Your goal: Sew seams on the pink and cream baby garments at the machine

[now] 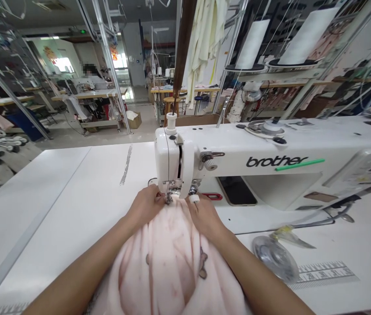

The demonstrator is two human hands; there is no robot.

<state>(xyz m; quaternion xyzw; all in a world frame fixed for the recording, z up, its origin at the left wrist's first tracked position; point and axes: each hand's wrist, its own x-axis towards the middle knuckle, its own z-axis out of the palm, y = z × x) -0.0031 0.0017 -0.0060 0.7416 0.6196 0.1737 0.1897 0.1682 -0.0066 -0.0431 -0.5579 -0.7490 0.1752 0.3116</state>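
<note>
Pale pink cloth [172,249] hangs in folds between the two hands, reaching the metal foot [169,199] of the sewing machine [225,153]. The left hand [146,203] curls its fingers together beside the foot; the right hand [207,214] rests on the cloth, fingertips partly hidden. Whether either pinches it, I cannot tell. Right of those fingers lies a phone [237,190].

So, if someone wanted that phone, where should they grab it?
Probably by the near end of the phone, pinching its two long edges and coming from the near side: it lies flat with that end in plain view, while its far end seems tucked beneath the sewing machine's arm. The right hand is nearer.
</note>
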